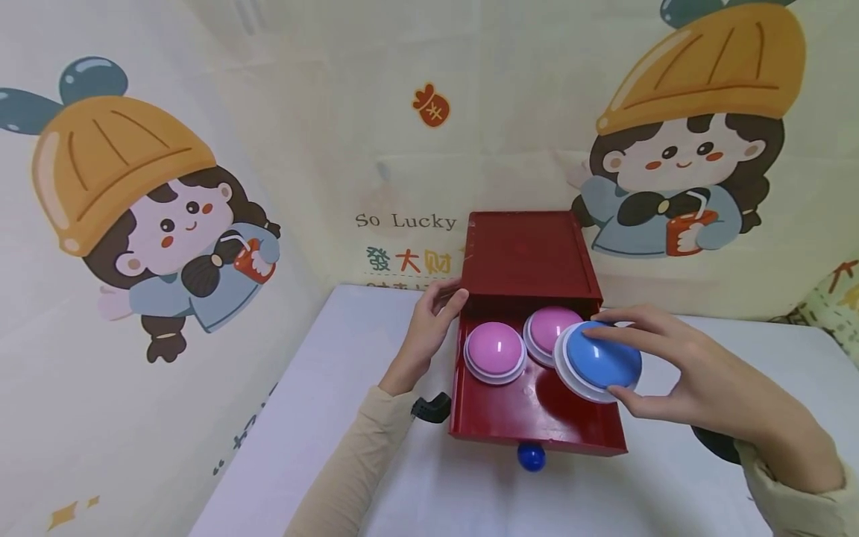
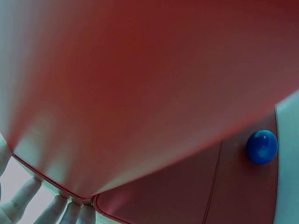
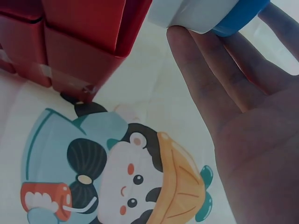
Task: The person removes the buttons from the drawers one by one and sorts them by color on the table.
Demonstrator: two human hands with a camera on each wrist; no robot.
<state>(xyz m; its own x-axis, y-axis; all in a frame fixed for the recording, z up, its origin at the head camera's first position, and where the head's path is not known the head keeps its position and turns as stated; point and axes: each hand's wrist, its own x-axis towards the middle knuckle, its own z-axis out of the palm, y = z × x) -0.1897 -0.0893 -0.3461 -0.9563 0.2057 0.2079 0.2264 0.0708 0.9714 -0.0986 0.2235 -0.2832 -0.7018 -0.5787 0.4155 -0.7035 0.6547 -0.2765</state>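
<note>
My right hand point(image 1: 698, 365) grips a blue dome push button point(image 1: 604, 356) by its white rim, thumb on the near side and fingers on the far side. It is held tilted over the right edge of a pulled-out red drawer point(image 1: 510, 418). In the right wrist view the button's white base point(image 3: 196, 14) shows above the fingers. Two pink dome push buttons sit inside the drawer, one at the left point(image 1: 495, 349), the other point(image 1: 552, 328) partly hidden behind the blue one. My left hand point(image 1: 429, 328) rests with extended fingers against the left side of the red box point(image 1: 530, 253).
A blue ball knob point(image 1: 532, 456) sticks out from the drawer front, also seen in the left wrist view. The box stands on a white table point(image 1: 335, 350) close to a cloth backdrop point(image 1: 376, 149) printed with cartoon figures and lettering.
</note>
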